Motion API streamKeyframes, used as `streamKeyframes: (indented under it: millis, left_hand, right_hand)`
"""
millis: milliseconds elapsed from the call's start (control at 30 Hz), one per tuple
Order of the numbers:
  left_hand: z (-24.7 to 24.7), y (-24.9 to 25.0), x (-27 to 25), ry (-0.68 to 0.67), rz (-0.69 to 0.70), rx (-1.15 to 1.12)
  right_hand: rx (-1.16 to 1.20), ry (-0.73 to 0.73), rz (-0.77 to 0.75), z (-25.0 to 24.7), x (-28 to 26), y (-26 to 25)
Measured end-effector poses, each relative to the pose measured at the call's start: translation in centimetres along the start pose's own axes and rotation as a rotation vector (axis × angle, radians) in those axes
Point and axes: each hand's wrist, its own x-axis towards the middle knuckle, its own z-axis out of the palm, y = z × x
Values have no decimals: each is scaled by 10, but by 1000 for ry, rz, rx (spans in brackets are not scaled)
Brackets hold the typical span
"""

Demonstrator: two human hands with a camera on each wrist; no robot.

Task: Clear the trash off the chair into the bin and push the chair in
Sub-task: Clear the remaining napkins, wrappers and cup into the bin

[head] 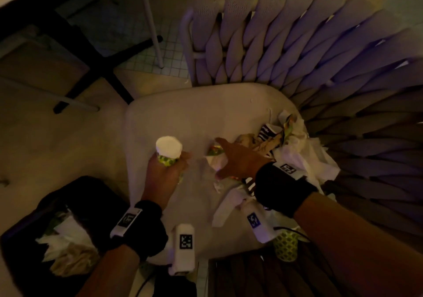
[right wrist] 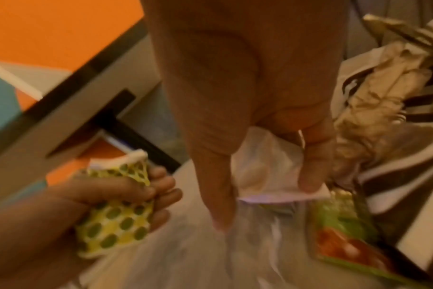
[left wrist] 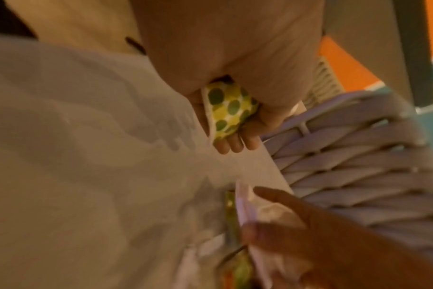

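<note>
My left hand (head: 176, 161) grips a crushed green-dotted paper cup (head: 169, 148) just above the left part of the chair's white seat cushion (head: 194, 113); the same cup (right wrist: 116, 215) shows in the right wrist view. My right hand (head: 219, 157) reaches over the middle of the seat, where thumb and fingers close round a white paper napkin (right wrist: 265, 164). A green and red wrapper (right wrist: 344, 234) lies beside that napkin. More crumpled paper and wrappers (head: 286, 136) are heaped at the seat's right side against the woven backrest (head: 320, 56).
A black-lined bin (head: 91, 193) holding crumpled paper stands on the floor at the lower left of the chair. A second green-dotted cup (head: 286, 246) sits near the seat's front right. A black table base (head: 103, 68) and another chair's legs (head: 155, 45) stand beyond on the floor.
</note>
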Motion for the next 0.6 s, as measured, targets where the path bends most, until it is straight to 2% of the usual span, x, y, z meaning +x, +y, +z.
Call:
streamKeyframes:
  millis: [100,200,300,400,467,600]
  left_hand:
    - [-2,-25,-16,-116,83,398]
    - [10,-43,-40,-373,223,733]
    - [23,-66,-49,-570,388,996]
    - [35,-77,-47,-646,451,1228]
    - [40,-80,-46,-669,556,1309]
    - [47,-76,-42,-612,693,1399]
  right_hand:
    - [-147,168,38,24,12,-1]
    - [-215,365,-9,38,13,-2]
    - [-113,377,-36,38,14,1]
    - [72,333,-54,25,8,2]
    - [221,306,-69,12,-2,3]
    - [484,344,-86,-13,-21,12]
